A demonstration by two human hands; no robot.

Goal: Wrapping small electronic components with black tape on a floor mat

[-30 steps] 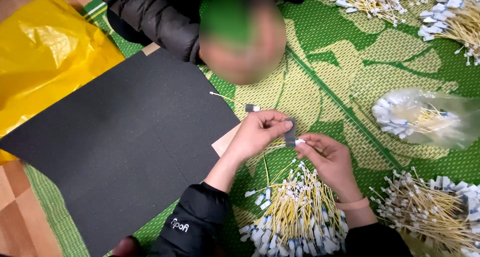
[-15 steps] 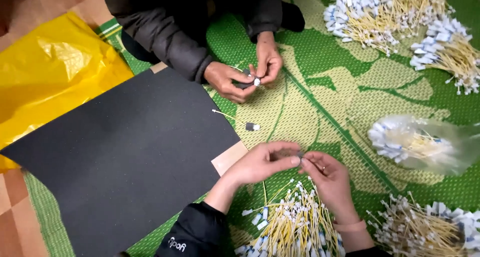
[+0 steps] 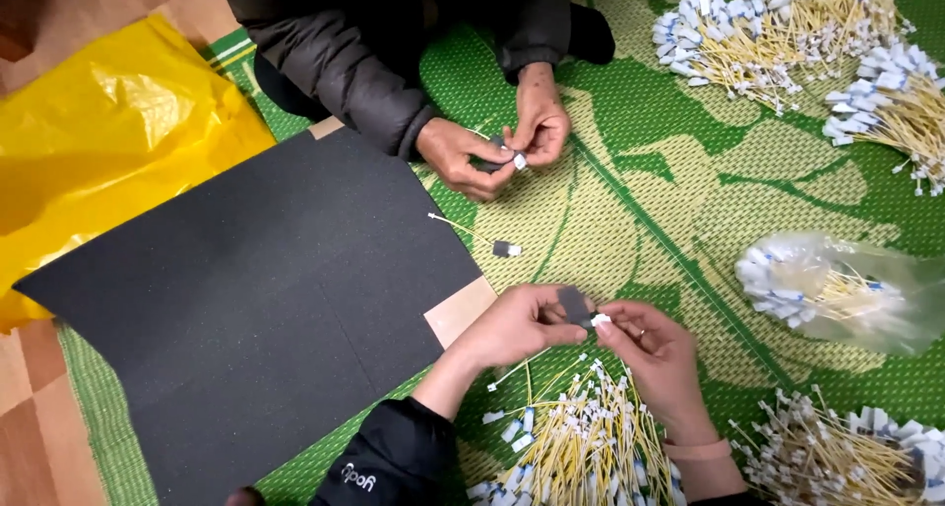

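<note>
My left hand (image 3: 517,325) pinches a small dark grey square piece (image 3: 574,306) between thumb and fingers. My right hand (image 3: 652,354) meets it and holds the white tip of a thin yellow stick (image 3: 600,320) against that piece. Just below my hands lies a heap of yellow sticks with white tags (image 3: 581,447). Across from me another person's two hands (image 3: 492,144) work on a similar small piece. One finished stick with a dark tag (image 3: 484,238) lies on the green mat (image 3: 630,211) between us.
A large black foam sheet (image 3: 256,299) covers the left of the mat, with a yellow plastic sheet (image 3: 98,142) beyond it. More stick heaps (image 3: 778,33) lie top right and bottom right (image 3: 847,457). A clear bag of sticks (image 3: 837,289) rests to the right.
The view has tilted down, so the other person's hands now show. My hands have come together on the grey piece and stick tip, staying above the heap.
</note>
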